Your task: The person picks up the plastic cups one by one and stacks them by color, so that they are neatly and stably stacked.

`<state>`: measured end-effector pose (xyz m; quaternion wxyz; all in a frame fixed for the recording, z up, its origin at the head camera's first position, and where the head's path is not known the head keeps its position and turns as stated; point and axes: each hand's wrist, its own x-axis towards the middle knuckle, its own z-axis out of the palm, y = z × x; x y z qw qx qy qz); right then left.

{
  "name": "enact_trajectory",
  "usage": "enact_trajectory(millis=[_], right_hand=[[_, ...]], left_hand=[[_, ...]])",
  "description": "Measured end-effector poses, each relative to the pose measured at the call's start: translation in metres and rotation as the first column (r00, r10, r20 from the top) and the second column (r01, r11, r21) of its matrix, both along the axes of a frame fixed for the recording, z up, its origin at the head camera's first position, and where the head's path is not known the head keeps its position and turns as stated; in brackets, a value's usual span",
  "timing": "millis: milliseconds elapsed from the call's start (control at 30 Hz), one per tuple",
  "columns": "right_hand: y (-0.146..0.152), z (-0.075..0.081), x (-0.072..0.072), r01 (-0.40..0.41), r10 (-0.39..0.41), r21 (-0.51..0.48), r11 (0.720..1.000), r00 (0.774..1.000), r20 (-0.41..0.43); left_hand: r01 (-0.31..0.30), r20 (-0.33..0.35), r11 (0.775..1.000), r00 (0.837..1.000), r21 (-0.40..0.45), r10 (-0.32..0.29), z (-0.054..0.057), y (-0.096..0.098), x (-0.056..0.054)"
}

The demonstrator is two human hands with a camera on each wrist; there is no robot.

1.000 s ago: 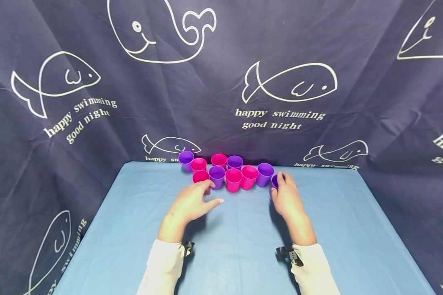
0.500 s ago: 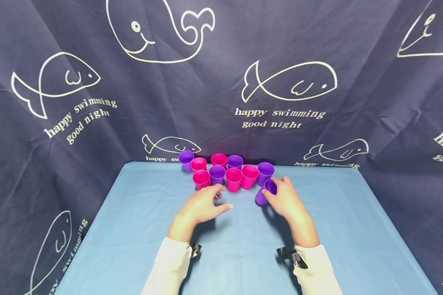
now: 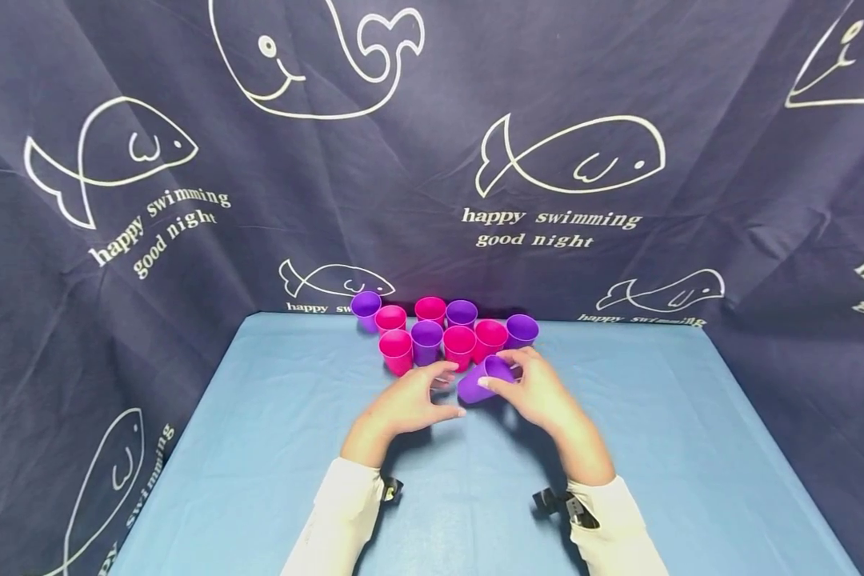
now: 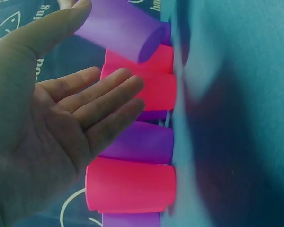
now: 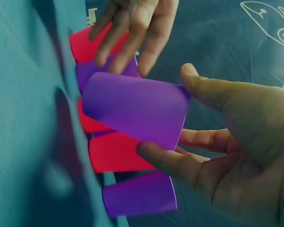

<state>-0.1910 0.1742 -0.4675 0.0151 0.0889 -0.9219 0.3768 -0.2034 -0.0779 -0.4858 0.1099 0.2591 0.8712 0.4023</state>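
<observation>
My right hand (image 3: 540, 392) pinches a purple cup (image 3: 472, 389) near its rim, thumb and fingers on opposite sides. The cup is between my two hands, in front of a group of pink and purple cups (image 3: 430, 346) standing upright at the far side of a blue table (image 3: 468, 496). My left hand (image 3: 406, 400) is just beside the cup's base, thumb and fingers spread wide apart and gripping nothing; whether its fingertips touch the cup, I cannot tell.

I take the step in hand to be bringing the cup across to my left hand. To do it well, I should pinch lightly so the wall does not flex, carry the base clear of the nearby cups, and release only once my left thumb and fingers are firm around the lower wall.

The cup leans rather than standing upright. Its long axis slants from low on my left to higher on my right: the narrower base points down toward my left hand, and the mouth faces up toward my right palm.
</observation>
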Motion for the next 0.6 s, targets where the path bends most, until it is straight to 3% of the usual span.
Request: enact_trajectory(millis=[300,600], right_hand=[[-0.019,-0.004,0.000,-0.094,0.090,-0.046,0.995,0.993,-0.070],[-0.036,0.010,-0.004,-0.106,0.100,-0.074,0.992,0.991,-0.084]], left_hand=[[-0.037,-0.057,0.999,0.998,-0.018,0.036,-0.002,0.005,-0.006],[-0.084,-0.136,0.996,0.987,-0.005,0.082,-0.001,0.007,-0.011]])
